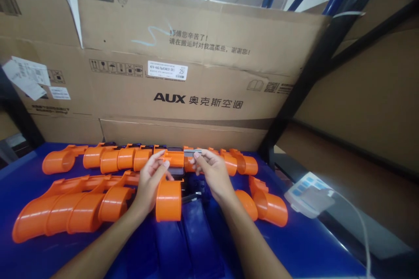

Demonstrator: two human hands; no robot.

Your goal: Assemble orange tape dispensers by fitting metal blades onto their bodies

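Note:
My left hand [151, 182] is closed on an orange plastic part with a wide round ring [168, 201] at its lower end. The thumb presses the upper, narrower section. My right hand [214, 173] pinches a small flat grey strip [192, 153], metallic in look, between thumb and fingers. One end of the strip is close to the upper right end of the orange part; I cannot tell whether they touch. Below the hands lie dark blue strap-like pieces [199, 231] and a dark item with a shiny edge [191, 197].
More orange ringed parts stand in a back row [93, 157] and a front row [85, 216], with others [271, 208] at right. A white power strip [309, 194] with a cable lies at the table's right edge. Behind the blue table [108, 250] rises a cardboard wall [183, 130].

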